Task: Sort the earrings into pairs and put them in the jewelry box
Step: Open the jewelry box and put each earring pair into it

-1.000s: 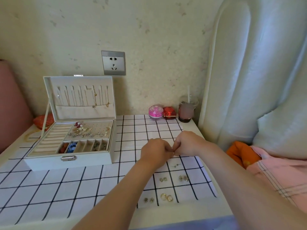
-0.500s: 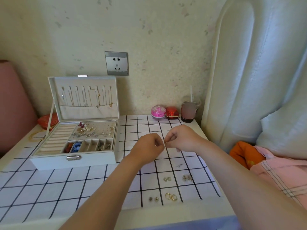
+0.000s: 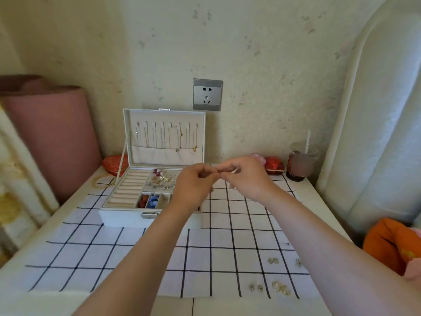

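Observation:
A white jewelry box stands open at the back left of the checked cloth, with several earrings on its stud panel. My left hand and my right hand meet above the box's right edge, both pinching one tiny earring between their fingertips. On the cloth near the front right lie paired earrings: small studs, gold hoops, square studs. A pair shows partly behind my right forearm, and a single thin piece lies farther back.
At the back right stand a red box, a pink ball and a cup with a straw. A red pouch and a gold bangle lie left of the box. A padded headboard rises on the right.
Both hands have risen and shifted left toward the jewelry box, still pinched together on the small earring. The camera view has swung to the left.

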A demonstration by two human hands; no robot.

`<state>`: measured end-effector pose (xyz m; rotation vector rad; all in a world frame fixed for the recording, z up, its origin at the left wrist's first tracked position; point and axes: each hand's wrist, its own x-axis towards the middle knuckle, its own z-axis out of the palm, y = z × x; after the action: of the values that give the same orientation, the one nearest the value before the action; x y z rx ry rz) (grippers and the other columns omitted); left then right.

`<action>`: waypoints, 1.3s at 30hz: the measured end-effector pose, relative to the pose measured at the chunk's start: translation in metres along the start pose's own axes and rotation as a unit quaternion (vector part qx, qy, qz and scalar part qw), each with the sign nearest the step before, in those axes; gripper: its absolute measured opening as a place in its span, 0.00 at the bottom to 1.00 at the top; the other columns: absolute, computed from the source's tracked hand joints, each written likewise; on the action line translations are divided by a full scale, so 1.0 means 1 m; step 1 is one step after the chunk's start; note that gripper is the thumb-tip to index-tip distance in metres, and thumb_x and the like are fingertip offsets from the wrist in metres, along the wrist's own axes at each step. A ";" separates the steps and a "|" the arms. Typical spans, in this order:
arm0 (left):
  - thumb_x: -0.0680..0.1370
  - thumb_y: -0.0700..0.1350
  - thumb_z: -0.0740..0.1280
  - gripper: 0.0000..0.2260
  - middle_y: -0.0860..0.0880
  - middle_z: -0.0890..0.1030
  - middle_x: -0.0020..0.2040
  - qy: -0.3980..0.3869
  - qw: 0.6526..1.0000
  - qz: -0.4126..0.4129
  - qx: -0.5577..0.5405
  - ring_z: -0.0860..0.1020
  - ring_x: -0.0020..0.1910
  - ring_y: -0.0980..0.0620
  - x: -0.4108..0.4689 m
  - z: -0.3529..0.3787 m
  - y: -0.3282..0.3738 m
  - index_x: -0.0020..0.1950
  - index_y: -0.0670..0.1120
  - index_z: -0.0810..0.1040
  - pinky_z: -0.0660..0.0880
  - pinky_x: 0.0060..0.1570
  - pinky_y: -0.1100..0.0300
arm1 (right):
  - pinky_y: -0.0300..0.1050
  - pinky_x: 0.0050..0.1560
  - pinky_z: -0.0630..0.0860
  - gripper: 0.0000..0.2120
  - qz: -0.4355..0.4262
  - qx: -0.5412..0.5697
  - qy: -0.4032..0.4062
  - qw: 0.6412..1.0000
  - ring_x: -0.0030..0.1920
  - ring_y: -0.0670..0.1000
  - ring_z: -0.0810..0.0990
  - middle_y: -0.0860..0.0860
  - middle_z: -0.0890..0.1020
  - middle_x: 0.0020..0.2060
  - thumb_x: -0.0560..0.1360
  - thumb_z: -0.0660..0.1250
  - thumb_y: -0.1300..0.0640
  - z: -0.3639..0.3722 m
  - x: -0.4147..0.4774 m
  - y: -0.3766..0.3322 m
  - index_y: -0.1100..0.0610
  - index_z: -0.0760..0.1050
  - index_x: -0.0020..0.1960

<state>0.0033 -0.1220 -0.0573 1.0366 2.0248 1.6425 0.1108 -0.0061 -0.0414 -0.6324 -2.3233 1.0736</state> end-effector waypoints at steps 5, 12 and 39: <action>0.76 0.45 0.70 0.03 0.53 0.82 0.35 0.060 0.998 -0.009 -0.035 0.79 0.31 0.57 0.011 -0.039 0.000 0.44 0.49 0.83 0.72 0.31 0.63 | 0.37 0.28 0.74 0.12 0.008 0.088 0.008 0.996 0.29 0.49 0.79 0.49 0.85 0.45 0.76 0.71 0.65 0.028 0.020 -0.031 0.52 0.83 0.56; 0.76 0.49 0.71 0.03 0.55 0.81 0.36 0.088 0.996 0.025 0.010 0.79 0.32 0.57 0.028 -0.086 -0.007 0.46 0.51 0.83 0.72 0.30 0.64 | 0.35 0.26 0.70 0.06 0.037 0.143 -0.012 0.989 0.28 0.45 0.77 0.46 0.86 0.42 0.73 0.76 0.56 0.059 0.051 -0.060 0.49 0.84 0.50; 0.77 0.45 0.71 0.02 0.53 0.82 0.40 0.104 0.993 -0.050 0.029 0.80 0.32 0.58 0.064 -0.138 -0.059 0.48 0.48 0.82 0.75 0.36 0.64 | 0.47 0.49 0.81 0.03 -0.129 -0.277 -0.051 0.951 0.46 0.46 0.83 0.44 0.85 0.45 0.75 0.73 0.52 0.131 0.113 -0.023 0.48 0.84 0.48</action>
<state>-0.1503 -0.1766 -0.0629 0.7945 2.2297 1.7102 -0.0604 -0.0255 -0.0699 -0.4518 -2.7211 0.3329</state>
